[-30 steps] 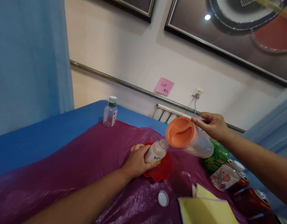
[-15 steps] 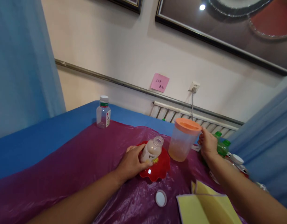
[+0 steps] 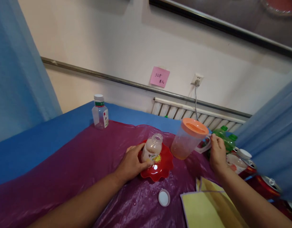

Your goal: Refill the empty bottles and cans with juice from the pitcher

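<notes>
My left hand (image 3: pixel 131 161) is wrapped round a small clear bottle (image 3: pixel 152 148) with a printed label and an open mouth. The bottle stands slightly tilted over a red wavy-edged dish (image 3: pixel 162 166). To the right, a translucent pitcher (image 3: pixel 185 142) with an orange lid (image 3: pixel 194 126) leans toward my right hand (image 3: pixel 218 153). The fingers of that hand are curled at the top of the pitcher's handle; part of the grip is hidden. A little yellowish liquid shows low in the pitcher. On the sheet in front of the dish lies a white bottle cap (image 3: pixel 164 198).
A capped clear bottle (image 3: pixel 100 114) stands at the far left on the purple plastic sheet (image 3: pixel 89 158). Yellow cloths (image 3: pixel 205 205) lie at front right. Green bottles (image 3: pixel 230 142) and red cans (image 3: pixel 264 186) crowd the right side. A radiator (image 3: pixel 169 109) runs along the wall.
The pitcher leans more to the right, and my right hand has moved right and slightly down, showing more of the handle. My left hand still holds the bottle. The view has shifted a little.
</notes>
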`<state>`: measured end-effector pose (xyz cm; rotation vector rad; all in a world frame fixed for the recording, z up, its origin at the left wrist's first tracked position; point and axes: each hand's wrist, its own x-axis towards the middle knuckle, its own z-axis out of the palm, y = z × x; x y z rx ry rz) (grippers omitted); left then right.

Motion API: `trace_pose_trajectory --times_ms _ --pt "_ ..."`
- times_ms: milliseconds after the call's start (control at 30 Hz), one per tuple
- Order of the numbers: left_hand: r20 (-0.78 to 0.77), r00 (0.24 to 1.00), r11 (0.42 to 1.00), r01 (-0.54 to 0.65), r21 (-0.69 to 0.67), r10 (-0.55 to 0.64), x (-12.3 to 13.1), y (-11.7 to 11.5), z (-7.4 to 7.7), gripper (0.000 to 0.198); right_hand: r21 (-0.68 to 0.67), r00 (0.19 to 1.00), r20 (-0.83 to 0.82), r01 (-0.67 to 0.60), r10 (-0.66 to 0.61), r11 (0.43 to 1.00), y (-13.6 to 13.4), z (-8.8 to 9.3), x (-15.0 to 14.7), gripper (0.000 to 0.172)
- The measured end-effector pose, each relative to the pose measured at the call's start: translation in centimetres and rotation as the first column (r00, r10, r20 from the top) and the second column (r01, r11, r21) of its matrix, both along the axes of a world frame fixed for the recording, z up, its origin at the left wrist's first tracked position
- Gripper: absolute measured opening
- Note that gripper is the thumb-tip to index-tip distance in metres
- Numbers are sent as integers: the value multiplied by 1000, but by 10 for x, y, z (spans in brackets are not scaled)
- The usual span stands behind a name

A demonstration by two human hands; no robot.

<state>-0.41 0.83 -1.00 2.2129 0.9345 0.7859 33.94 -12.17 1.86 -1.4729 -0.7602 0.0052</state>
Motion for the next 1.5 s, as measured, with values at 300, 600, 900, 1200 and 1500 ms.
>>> trace_pose_trajectory --times_ms 300,600,900,1200,1500 --pt "23 1000 998 17 -64 -16 4 1 4 71 -231 634 761 59 142 971 -64 2 -71 23" --pt "29 1000 996 15 -90 -13 7 1 12 67 -254 577 783 -47 234 966 -71 3 -88 19" --pt "241 969 947 30 -321 52 9 12 1 71 -892 567 265 -162 780 422 -63 -22 -172 39" --pt "185 982 968 3 -253 45 10 9 7 69 -694 534 384 -371 753 617 -57 -8 -169 36" --pt "23 998 997 -56 -56 57 5 2 11 72 208 841 50 -536 538 818 47 64 -152 28"
